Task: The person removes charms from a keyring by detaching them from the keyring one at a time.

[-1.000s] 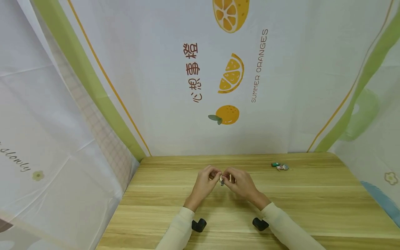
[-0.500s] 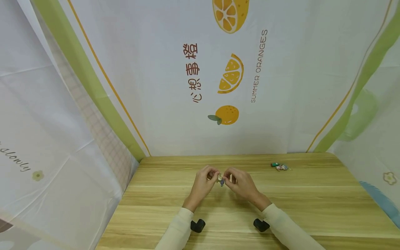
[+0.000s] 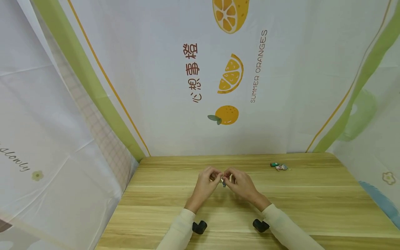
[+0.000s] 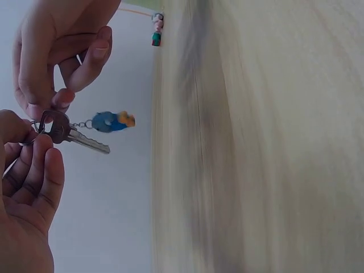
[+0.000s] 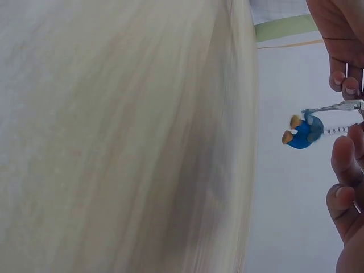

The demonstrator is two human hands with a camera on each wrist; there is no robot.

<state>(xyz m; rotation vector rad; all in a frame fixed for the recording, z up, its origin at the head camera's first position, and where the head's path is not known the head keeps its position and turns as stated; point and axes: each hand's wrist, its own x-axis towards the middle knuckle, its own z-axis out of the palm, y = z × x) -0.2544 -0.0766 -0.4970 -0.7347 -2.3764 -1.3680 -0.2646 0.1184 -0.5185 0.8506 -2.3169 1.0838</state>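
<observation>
My left hand [image 3: 206, 182] and right hand [image 3: 242, 184] meet above the table, fingertips nearly touching. Between them is a metal key ring [image 4: 27, 143], pinched from below in the left wrist view by the left thumb and fingers. The right fingers grip it beside the dark head of a key [image 4: 88, 142], whose silver blade hangs downward. A blue figure charm [image 4: 111, 121] with orange feet dangles on a short chain next to the key. In the right wrist view the charm [image 5: 305, 133] hangs clear of both hands. Fingers hide part of the ring.
At the far right of the wooden table [image 3: 175, 215] lie a small green item [image 3: 274, 164] and a pink-and-blue figure charm [image 3: 282, 167]. Black devices [image 3: 200, 227] sit by both sleeves. A white cloth wall [image 3: 168, 132] printed with oranges rises behind the table.
Half a second ago the hands were slightly apart with the ring showing between them. Now the fingertips are together again over it. The items at the far right have not moved.
</observation>
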